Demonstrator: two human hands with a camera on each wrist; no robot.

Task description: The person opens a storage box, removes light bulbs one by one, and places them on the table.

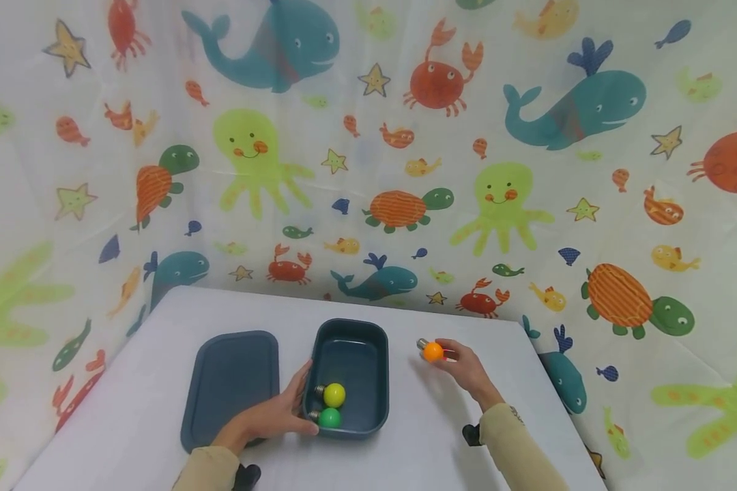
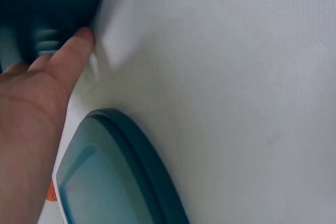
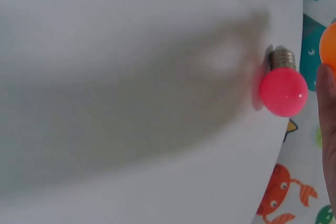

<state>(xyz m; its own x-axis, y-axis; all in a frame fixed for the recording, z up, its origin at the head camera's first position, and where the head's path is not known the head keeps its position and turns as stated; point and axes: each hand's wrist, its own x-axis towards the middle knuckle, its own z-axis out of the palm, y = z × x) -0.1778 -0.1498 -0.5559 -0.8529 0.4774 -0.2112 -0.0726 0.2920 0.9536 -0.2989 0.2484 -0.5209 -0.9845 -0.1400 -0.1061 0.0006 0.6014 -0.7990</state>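
Observation:
My right hand (image 1: 465,368) pinches an orange light bulb (image 1: 432,351) with a silver screw base, above the right part of the table. A pink light bulb (image 3: 284,92) lies on the tabletop beneath that hand; the head view shows only a sliver of it. My left hand (image 1: 276,414) rests against the left wall and front corner of a dark blue rectangular container (image 1: 377,382), its fingers fairly straight. Inside the container, toward the front, lie a yellow light bulb (image 1: 334,395) and a green light bulb (image 1: 329,417).
Left of the container, a matching dark blue lid (image 1: 233,382) lies flat on the white table (image 1: 405,464). Behind and beside the table hangs a white curtain (image 1: 331,177) printed with sea animals. Dark bands sit at both wrists.

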